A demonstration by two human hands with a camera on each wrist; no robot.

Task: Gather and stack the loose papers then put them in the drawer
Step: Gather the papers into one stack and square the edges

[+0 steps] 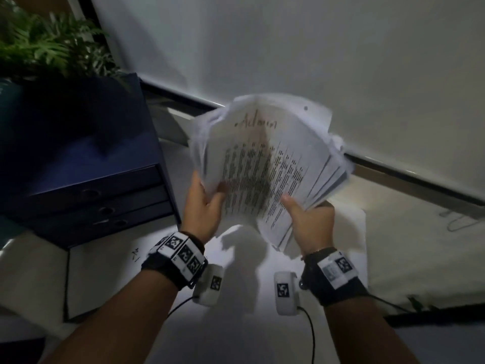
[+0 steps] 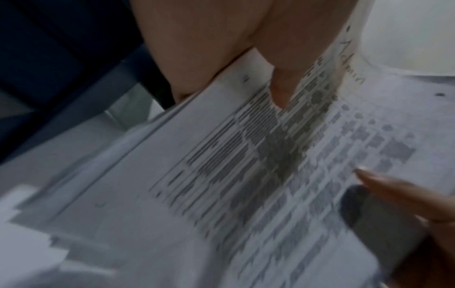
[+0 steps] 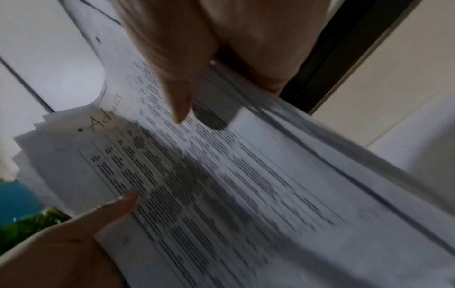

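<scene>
A thick, uneven stack of printed papers is held up above the white table, its top sheet marked "Admin" by hand and bent into a trough. My left hand grips the stack's left edge, thumb on the printed face. My right hand grips the lower right edge, thumb on top too. The left wrist view shows the papers under my left thumb. In the right wrist view the papers lie under my right thumb. A dark blue drawer unit with three closed drawers stands to the left.
More white sheets lie on the table under and beside my arms, one with pen marks at the right. A green plant stands behind the drawer unit. A white wall with a dark rail runs along the table's far side.
</scene>
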